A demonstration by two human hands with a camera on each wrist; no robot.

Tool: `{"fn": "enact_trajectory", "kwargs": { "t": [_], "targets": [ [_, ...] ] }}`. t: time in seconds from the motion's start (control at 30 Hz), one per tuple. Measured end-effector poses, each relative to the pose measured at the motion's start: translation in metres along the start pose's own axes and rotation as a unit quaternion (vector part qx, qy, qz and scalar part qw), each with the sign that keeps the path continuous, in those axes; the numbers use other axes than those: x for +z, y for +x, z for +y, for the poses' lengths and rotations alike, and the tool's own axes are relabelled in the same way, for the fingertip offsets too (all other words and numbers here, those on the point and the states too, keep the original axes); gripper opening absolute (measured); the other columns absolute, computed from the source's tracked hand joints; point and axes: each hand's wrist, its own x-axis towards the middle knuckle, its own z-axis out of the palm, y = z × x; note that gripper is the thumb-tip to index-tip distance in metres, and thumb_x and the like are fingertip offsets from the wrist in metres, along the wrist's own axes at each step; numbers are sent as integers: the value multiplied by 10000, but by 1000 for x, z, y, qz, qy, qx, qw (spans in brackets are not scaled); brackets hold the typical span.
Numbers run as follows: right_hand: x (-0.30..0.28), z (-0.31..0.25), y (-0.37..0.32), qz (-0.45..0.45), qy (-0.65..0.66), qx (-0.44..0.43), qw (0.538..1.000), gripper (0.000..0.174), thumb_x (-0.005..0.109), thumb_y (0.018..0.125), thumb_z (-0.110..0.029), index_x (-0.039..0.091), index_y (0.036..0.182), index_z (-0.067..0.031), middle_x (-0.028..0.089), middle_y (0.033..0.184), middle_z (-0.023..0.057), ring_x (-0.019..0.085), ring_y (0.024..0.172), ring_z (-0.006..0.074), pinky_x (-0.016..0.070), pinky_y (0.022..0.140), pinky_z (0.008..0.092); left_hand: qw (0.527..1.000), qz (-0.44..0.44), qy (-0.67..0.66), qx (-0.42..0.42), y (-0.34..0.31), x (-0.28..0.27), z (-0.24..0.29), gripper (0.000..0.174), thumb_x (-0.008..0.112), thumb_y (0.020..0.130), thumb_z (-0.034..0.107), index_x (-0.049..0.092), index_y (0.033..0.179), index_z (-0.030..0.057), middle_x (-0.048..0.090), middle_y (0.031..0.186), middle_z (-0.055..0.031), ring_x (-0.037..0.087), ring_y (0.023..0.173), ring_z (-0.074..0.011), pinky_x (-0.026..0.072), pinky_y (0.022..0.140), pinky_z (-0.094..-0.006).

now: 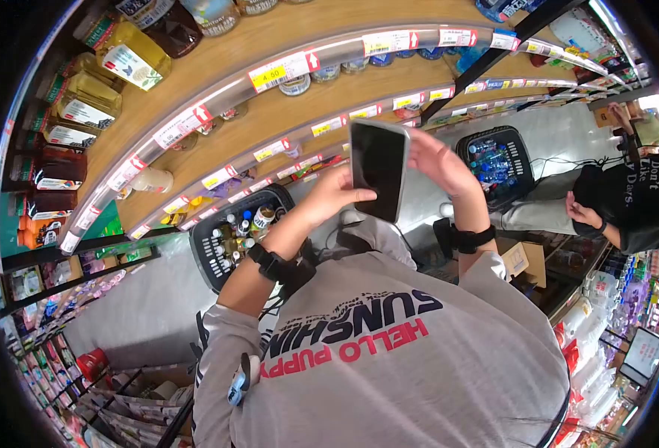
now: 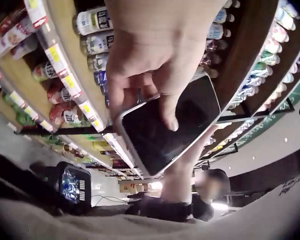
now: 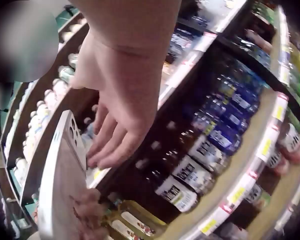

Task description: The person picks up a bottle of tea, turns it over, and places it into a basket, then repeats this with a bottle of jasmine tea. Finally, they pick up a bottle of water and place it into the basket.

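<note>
My left hand (image 1: 331,196) holds a smartphone (image 1: 379,172) with a dark screen and a pale frame. In the left wrist view the thumb of this left hand (image 2: 150,65) lies across the screen of the phone (image 2: 165,130), while the other fingers go behind it. My right hand (image 1: 443,166) is beside the phone's far edge, its fingers loosely bent and holding nothing. From the right wrist, the fingers of the right hand (image 3: 121,110) hang close to the phone's white back (image 3: 62,180), near the camera lenses.
Curved shelves (image 1: 270,33) of bottled drinks with price tags stand in front. Black baskets stand on the floor, one with mixed bottles (image 1: 208,250), another with blue-capped water bottles (image 1: 523,160). A person in a black shirt (image 1: 643,194) is at the right, near an open cardboard box (image 1: 527,261).
</note>
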Motion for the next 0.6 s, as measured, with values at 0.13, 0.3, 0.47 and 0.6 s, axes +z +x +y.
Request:
{"fn": "enact_trajectory", "kwargs": {
  "t": [0.13,0.3,0.47,0.6],
  "targets": [
    [-2,74,-29,28,59,111,992,679,514,812,-457,333,1277,3,419,1256,129,412,1146,228,314,965,355,998,39,-52,10,11,13,-7,331,653,758,91,513,1052,35,589,971,-16,545,884,-94,433,799,-250],
    [12,76,-33,131,217,211,944,566,428,815,-353,359,1242,13,452,1228,168,521,1050,281,415,906,386,938,-30,343,-45,25,8,-36,497,541,798,468,582,844,-25,603,655,-127,592,628,-249,446,595,-343],
    [-31,90,-55,118,242,234,934,527,427,792,-247,361,1221,52,520,1134,190,536,1028,281,423,891,370,928,-89,335,-137,42,-31,-187,558,474,796,537,610,823,-3,589,690,-78,549,663,-173,445,637,-338],
    [-65,121,-77,166,40,377,910,603,521,792,-290,339,1241,69,558,1055,163,559,908,213,440,814,314,898,-169,311,-263,32,-33,-156,421,463,813,404,605,852,9,590,769,-77,535,732,-166,422,666,-301]
  ]
}}
